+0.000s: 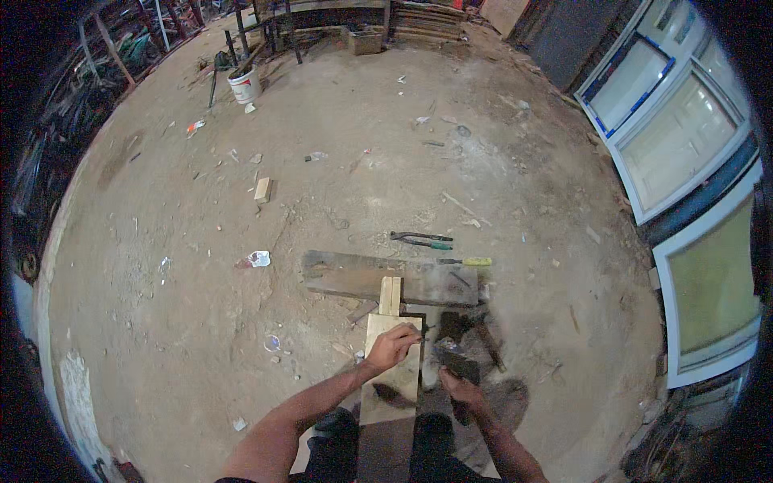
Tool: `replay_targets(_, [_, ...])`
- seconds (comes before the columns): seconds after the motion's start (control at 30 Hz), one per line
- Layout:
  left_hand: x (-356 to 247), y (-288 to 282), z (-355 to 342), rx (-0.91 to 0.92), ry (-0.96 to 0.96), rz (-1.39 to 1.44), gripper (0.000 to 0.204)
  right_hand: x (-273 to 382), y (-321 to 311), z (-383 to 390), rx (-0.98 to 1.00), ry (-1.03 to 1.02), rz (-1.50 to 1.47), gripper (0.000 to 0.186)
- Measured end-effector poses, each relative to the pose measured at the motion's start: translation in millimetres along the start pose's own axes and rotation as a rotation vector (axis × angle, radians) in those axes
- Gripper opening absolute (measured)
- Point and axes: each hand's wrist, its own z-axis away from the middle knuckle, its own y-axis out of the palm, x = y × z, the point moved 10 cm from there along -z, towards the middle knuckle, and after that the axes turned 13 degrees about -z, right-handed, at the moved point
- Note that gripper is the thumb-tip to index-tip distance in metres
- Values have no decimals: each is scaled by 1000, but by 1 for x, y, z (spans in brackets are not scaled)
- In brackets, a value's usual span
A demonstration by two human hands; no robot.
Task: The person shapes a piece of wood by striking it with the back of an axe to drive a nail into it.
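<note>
A pale wooden board [393, 409] runs away from me between my legs, with a narrower tongue at its far end. That tongue rests over a weathered plank [346, 278] lying crosswise on the ground. My left hand [393, 346] lies on the board's top, fingers closed in a pinch by its right edge; whatever they hold is too small to make out. To the right of the board, my right hand [460, 388] grips a dark hatchet-like tool [457, 364], its broad head raised beside the board. Its exact kind is hard to tell in the shadow.
Beyond the plank lie long-handled pliers [423, 240], and a yellow-handled chisel-like tool [475, 262] lies at its far edge. A wooden stick or handle [491, 348] lies at right. Farther off are a wood block [263, 190], a white bucket [244, 84] and framed panels [708, 282].
</note>
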Motion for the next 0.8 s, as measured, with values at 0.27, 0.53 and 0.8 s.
replay_targets(0.27, [-11, -4, -3, -47, 3, -5, 37, -3, 10, 14, 313, 235, -37, 40])
replay_targets(0.53, [-6, 0, -3, -15, -17, 44, 39, 1, -15, 19, 169, 385, -329, 36])
replay_targets(0.8, [-5, -11, -10, -81, -144, 250, 24, 207, -53, 18, 205, 259, -761, 28])
